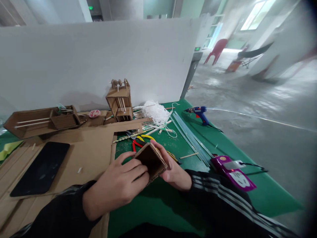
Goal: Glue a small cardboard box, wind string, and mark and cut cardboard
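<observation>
Between my hands, above the green table, is a small open cardboard box with its hollow side facing me. My left hand wraps its fingers over the near left wall, some of them at the opening. On the other side my right hand grips the right wall, thumb near the lower corner. Just behind the box lie pliers with red handles and a tool with yellow handles, both partly covered by the box and my hands.
Cardboard sheets and a black tablet lie left. Behind stand a cardboard model and a longer cardboard piece. White string, clear glue sticks, a blue glue gun and a purple power strip are right.
</observation>
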A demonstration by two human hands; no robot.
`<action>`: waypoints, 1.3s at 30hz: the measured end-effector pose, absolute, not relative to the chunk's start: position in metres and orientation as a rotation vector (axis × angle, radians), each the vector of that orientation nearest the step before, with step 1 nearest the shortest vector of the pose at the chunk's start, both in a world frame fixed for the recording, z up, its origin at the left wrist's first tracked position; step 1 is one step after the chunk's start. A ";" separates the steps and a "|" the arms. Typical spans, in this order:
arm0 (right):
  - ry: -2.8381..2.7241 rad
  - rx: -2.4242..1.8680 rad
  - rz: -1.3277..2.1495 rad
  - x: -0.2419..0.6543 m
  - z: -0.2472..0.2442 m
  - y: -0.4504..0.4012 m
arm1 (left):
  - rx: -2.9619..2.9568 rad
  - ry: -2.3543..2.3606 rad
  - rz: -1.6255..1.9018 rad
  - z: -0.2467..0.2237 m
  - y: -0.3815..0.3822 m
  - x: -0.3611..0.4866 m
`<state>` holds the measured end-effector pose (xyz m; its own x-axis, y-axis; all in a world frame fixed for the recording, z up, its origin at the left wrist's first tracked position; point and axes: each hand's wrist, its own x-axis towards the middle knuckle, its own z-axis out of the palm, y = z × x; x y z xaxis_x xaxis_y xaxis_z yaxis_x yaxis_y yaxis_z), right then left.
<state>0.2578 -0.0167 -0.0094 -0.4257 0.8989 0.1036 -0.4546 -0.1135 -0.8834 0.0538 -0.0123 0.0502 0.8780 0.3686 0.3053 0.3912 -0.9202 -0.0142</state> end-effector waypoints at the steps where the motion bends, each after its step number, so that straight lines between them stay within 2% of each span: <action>1: -1.107 -0.590 1.736 0.257 -0.009 -0.017 | -2.925 -0.614 -0.423 0.050 -0.015 0.054; 4: -1.051 -0.616 1.774 0.256 -0.007 -0.016 | -2.830 -0.600 -0.488 0.047 -0.019 0.052; 9: -0.999 -0.618 1.853 0.263 -0.007 -0.010 | -2.951 -0.851 -0.951 0.040 0.000 0.044; 14: -1.064 -0.585 1.859 0.265 -0.009 -0.005 | -3.391 -1.120 -0.832 0.028 0.020 0.042; 20: -1.183 -0.602 1.673 0.267 -0.005 -0.003 | -3.158 -1.347 -1.281 0.009 0.016 0.045; 28: -1.606 -0.681 1.479 0.281 0.003 -0.004 | -3.207 -1.427 -1.350 0.001 0.016 0.047; 35: -1.717 -0.895 1.193 0.279 -0.001 -0.004 | -3.203 -1.357 -1.304 -0.008 0.015 0.045; 39: -1.721 -0.897 1.180 0.279 -0.002 -0.004 | -3.197 -1.262 -1.270 -0.011 0.016 0.044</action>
<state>0.2794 -0.0037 -0.0019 -0.3880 0.8894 0.2417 0.0946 0.2993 -0.9495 0.0443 0.0156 -0.0111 0.5545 0.7339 0.3923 0.3878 -0.6450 0.6584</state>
